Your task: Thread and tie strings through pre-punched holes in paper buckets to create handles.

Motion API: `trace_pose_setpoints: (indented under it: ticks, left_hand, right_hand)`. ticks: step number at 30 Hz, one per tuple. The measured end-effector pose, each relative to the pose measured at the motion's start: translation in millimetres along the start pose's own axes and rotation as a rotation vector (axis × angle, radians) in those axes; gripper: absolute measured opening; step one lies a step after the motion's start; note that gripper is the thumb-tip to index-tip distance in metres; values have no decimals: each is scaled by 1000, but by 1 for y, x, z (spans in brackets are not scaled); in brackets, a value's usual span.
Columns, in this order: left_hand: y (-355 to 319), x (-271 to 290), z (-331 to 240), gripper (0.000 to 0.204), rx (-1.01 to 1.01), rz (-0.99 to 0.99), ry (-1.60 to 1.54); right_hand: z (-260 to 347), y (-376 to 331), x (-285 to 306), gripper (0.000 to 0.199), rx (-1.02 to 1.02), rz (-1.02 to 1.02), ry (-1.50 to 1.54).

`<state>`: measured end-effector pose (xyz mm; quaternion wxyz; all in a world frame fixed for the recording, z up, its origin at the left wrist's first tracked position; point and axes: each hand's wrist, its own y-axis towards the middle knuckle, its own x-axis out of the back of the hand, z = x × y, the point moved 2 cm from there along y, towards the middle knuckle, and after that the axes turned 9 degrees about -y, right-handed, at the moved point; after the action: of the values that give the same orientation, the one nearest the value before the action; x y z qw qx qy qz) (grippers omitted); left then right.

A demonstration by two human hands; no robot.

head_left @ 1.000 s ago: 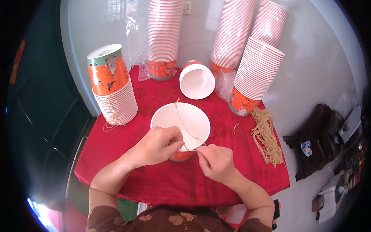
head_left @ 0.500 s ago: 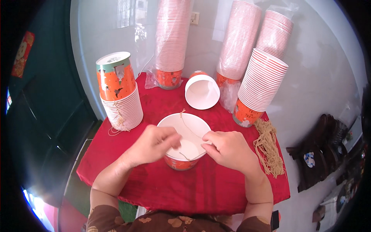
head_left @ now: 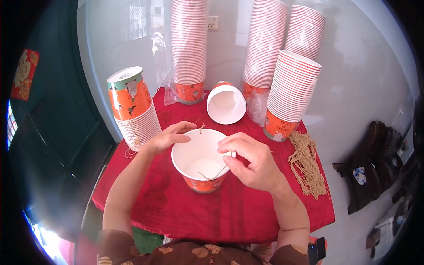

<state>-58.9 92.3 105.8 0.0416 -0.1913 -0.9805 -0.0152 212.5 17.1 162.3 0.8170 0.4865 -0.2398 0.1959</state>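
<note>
A paper bucket [head_left: 204,182], white inside with an orange printed outside, stands upright in front of me. Twine [head_left: 202,126] is knotted at its far rim, and a second twine end crosses the near rim. My right hand [head_left: 251,162] is at the right rim, thumb and fingers closed on the twine that runs from the near rim; a bit of it pokes out beyond the hand. By the far left rim, my left hand [head_left: 169,138] has its fingers stretched and apart, holding nothing. Whether its fingertips touch the rim I cannot tell.
The red-covered table [head_left: 172,212] holds a stack of buckets [head_left: 137,117] at left, with twine hanging on it. Behind are a tipped bucket [head_left: 226,105], tall plastic-wrapped stacks [head_left: 190,44] and an unwrapped stack [head_left: 295,88]. A bundle of twine [head_left: 308,165] lies at right.
My left hand has moved from over the bucket's near left side to its far left rim, and its fingers have spread. The right hand stays at the right rim with the twine.
</note>
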Motion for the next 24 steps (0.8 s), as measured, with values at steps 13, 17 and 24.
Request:
trace_pose_setpoints:
  ticks: [13,17,24]
  left_hand:
    - [-55,-59,26,77,-302,-659,-26]
    - [-95,-93,21,82,-296,-624,-137]
    - [-165,-148,14,88,-343,-410,-343]
  right_hand:
    - [14,-12,-26,13,-39,159,400]
    - [23,-24,-31,22,-137,107,392]
    - [55,-53,-21,44,-198,-56,7]
